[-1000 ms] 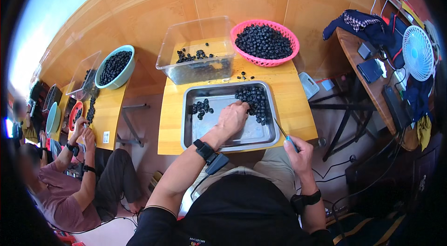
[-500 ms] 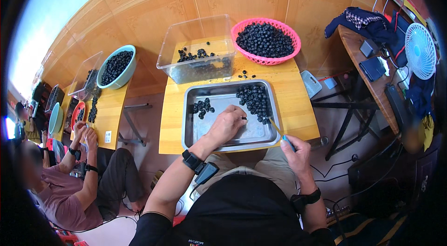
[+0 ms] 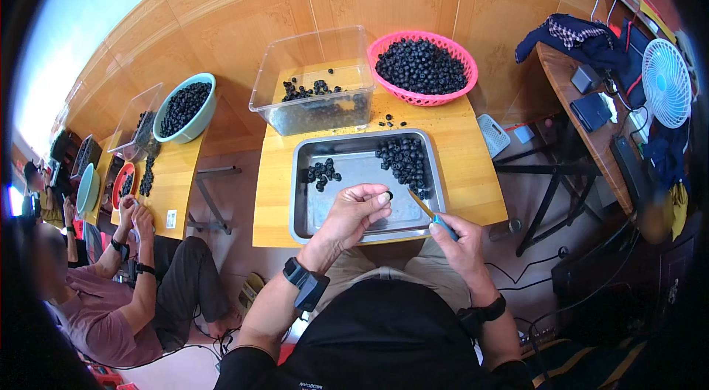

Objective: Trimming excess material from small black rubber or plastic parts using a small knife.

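My left hand [image 3: 351,214] is over the steel tray [image 3: 295,214], pinching one small round black piece [image 3: 389,196] between thumb and fingertips. In my right hand [image 3: 462,241] is a slim tool with a blue handle [image 3: 442,226] and a narrow yellowish-brown blade or shaft, its tip pointing toward the tray's interior, apart from the held piece. A large heap of black pieces [image 3: 408,162] lies at the tray's right side. A smaller cluster [image 3: 322,173] sits on the left. What the pieces are made of I cannot make out.
Behind the tray stand a clear plastic bin [image 3: 306,117] with black pieces and a pink basket [image 3: 473,74] heaped with them. A few loose pieces lie between. At left, a person [image 3: 111,301] works at another table. A side table with a white fan [image 3: 666,83] stands right.
My left hand has lifted up and toward me from the tray, the black piece now showing at its fingertips. The right hand and its tool have shifted slightly left.
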Demonstrator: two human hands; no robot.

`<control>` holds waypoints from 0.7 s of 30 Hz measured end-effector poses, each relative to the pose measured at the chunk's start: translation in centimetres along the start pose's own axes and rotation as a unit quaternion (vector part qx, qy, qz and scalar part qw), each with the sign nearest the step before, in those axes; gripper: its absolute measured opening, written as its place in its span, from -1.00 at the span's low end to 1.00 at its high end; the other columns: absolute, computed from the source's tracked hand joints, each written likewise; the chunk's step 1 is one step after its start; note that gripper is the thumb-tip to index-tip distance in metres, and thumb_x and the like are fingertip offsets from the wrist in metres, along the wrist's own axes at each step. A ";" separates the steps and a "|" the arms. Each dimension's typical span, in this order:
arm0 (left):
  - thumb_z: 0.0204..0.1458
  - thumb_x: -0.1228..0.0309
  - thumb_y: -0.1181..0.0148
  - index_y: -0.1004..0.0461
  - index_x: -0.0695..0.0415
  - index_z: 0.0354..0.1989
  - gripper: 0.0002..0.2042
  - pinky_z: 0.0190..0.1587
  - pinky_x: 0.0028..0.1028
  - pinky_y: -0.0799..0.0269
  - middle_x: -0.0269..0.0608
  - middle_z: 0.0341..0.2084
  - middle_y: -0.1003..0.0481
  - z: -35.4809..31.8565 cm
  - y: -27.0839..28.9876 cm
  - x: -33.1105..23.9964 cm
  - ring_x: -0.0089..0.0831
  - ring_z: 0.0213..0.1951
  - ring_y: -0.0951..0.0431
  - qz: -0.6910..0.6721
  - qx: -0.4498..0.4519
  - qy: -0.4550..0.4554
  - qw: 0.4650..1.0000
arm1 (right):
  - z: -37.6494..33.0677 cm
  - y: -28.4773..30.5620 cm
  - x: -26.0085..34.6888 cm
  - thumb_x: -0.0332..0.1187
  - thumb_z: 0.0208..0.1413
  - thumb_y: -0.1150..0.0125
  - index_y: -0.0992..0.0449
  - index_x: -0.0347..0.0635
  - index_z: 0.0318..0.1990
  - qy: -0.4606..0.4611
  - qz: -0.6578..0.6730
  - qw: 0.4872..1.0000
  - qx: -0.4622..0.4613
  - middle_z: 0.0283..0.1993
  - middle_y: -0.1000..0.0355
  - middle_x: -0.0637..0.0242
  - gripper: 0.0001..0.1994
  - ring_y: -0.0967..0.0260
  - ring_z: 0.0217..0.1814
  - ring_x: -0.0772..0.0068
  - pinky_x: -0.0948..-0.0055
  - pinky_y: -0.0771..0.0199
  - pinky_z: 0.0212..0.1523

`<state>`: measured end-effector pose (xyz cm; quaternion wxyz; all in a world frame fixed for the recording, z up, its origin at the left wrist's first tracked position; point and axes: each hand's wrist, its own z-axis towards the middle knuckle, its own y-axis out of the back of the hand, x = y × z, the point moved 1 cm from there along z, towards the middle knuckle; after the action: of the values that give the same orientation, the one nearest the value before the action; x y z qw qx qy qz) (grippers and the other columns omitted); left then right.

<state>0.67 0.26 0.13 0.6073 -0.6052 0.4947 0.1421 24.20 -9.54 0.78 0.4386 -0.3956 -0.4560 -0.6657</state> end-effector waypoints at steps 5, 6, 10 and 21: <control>0.25 0.55 -0.26 -0.60 0.20 -0.04 -0.85 -0.09 -0.49 -0.73 -0.24 -0.24 -0.65 -0.8 -0.1 0.6 -0.45 -0.22 -0.69 -0.083 0.027 0.001 0.996 | 0.4 -0.7 1.5 -0.23 0.26 -0.39 -0.66 -0.38 -0.03 -0.003 0.012 0.999 0.032 -0.43 -0.54 0.37 -0.66 -0.38 -0.40 0.65 0.51 -0.41 -0.37; 0.25 0.55 -0.26 -0.60 0.20 -0.04 -0.85 -0.09 -0.49 -0.73 -0.24 -0.24 -0.65 -0.9 -0.2 0.8 -0.45 -0.22 -0.69 -0.084 0.027 0.002 0.996 | 0.4 -0.8 1.6 -0.23 0.26 -0.39 -0.66 -0.38 -0.03 -0.003 0.012 0.999 0.033 -0.43 -0.54 0.37 -0.66 -0.38 -0.40 0.65 0.51 -0.41 -0.37; 0.26 0.53 -0.24 -0.58 0.17 -0.03 -0.85 -0.09 -0.48 -0.73 -0.21 -0.23 -0.65 -1.2 -0.7 1.3 -0.45 -0.21 -0.70 -0.127 0.060 -0.008 0.990 | 0.4 -1.1 2.3 -0.23 0.26 -0.39 -0.66 -0.37 -0.05 0.013 -0.011 0.999 0.043 -0.44 -0.53 0.32 -0.68 -0.40 -0.42 0.61 0.50 -0.41 -0.38; 0.30 0.51 -0.19 -0.55 0.18 -0.03 -0.87 -0.09 -0.49 -0.72 -0.22 -0.23 -0.63 -1.9 -1.2 1.8 -0.48 -0.24 -0.68 -0.167 0.078 -0.003 0.983 | 0.7 -1.3 2.9 -0.23 0.23 -0.41 -0.66 -0.34 -0.06 0.075 -0.052 0.994 0.055 -0.45 -0.53 0.19 -0.68 -0.49 -0.46 0.41 0.41 -0.42 -0.42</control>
<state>1.66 -2.41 -0.13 0.6694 -0.6296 0.3943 0.0016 22.18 -9.24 3.30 0.4574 -0.2950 -0.4780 -0.6894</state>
